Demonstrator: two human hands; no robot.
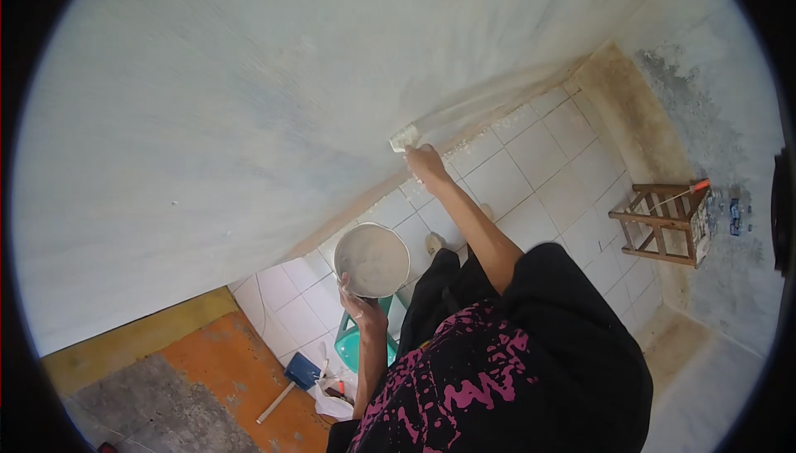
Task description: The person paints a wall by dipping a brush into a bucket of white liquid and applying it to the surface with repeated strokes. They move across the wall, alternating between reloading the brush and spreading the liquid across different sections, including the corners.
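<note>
My right hand is closed round the handle of a wide, pale-smeared brush, whose head rests against the whitish wall. Low at the centre left, my left hand grips the near rim of a round bucket. Greyish-beige paste fills much of the bucket. Pale smears mark the fingers of my left hand. Part of that hand's grip is hidden under the bucket.
A green stool stands just below the bucket. Near it lie a blue dustpan and a white bag with tools. At right, a wooden stool stands on the tiled floor by the far wall.
</note>
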